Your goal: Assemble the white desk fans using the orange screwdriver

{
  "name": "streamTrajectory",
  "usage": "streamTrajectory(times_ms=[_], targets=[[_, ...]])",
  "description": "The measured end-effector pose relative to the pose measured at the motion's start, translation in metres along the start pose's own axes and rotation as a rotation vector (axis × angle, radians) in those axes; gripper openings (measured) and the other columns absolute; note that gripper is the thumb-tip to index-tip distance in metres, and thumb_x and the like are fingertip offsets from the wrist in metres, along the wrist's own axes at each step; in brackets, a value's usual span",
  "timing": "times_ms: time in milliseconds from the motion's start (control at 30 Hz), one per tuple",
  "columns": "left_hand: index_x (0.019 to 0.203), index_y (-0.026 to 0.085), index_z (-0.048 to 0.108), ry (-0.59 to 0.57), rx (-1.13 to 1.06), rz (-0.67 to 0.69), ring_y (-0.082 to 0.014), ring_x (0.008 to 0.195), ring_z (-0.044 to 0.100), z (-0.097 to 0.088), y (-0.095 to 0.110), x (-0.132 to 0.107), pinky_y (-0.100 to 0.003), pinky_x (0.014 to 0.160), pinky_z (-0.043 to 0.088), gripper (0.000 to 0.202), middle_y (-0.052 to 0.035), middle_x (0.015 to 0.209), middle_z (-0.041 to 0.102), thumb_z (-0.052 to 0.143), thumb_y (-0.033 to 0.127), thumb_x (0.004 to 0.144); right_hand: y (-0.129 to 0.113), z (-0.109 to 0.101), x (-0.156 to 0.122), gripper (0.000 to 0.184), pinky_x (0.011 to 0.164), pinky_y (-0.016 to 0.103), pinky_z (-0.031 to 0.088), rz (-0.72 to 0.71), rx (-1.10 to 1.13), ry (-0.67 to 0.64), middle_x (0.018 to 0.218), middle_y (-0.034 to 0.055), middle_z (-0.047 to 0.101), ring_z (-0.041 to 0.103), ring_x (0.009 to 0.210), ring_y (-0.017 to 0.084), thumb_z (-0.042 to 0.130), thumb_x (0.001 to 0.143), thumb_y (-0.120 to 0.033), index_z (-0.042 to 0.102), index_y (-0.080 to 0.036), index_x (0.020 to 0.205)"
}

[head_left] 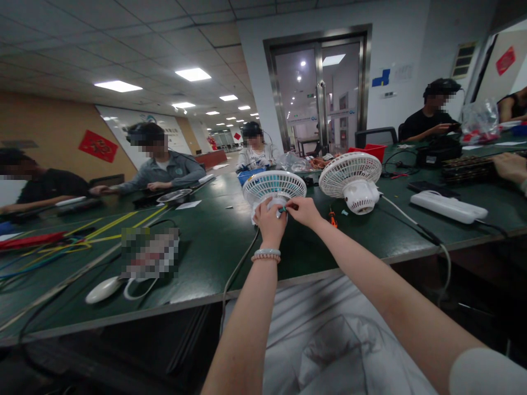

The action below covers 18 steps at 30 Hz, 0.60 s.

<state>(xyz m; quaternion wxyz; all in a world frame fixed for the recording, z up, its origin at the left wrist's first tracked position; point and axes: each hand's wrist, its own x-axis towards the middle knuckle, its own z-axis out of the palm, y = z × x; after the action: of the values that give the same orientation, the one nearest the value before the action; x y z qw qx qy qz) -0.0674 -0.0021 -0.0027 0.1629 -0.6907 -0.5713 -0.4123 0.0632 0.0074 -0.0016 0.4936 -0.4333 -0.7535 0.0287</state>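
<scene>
Green tabletop (206, 236) spread before glass doors (296, 93), with co-workers seated around it. One white fan (275, 185) stood directly ahead of the person, its back turned toward them. Against its housing lay the left hand (269, 220), fingers bent; the view was too small to tell whether they gripped anything. Beside it, the right hand (303, 212) had thumb and forefinger pinched together on a small green piece (282, 209). Just right stood a second fan (351, 175), an orange tool (332, 219) near its base.
</scene>
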Motion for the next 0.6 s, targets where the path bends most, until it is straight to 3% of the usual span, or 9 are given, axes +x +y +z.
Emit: streamTrajectory(times_ms=[600], targets=[[0.088,0.027,0.065,-0.001,-0.009,-0.004,-0.0276,0.117,0.037,-0.0009,0.0008,-0.0001,-0.045,0.092,0.033,0.019,-0.0013,0.126,0.048,0.058,0.031,0.071,0.0009,0.0027,-0.002,0.012,0.076,0.023,0.043,0.06,0.039,0.033,0.084,0.002,0.067,0.059,0.078,0.013,0.057,0.076,-0.02,0.067,-0.018,0.081]])
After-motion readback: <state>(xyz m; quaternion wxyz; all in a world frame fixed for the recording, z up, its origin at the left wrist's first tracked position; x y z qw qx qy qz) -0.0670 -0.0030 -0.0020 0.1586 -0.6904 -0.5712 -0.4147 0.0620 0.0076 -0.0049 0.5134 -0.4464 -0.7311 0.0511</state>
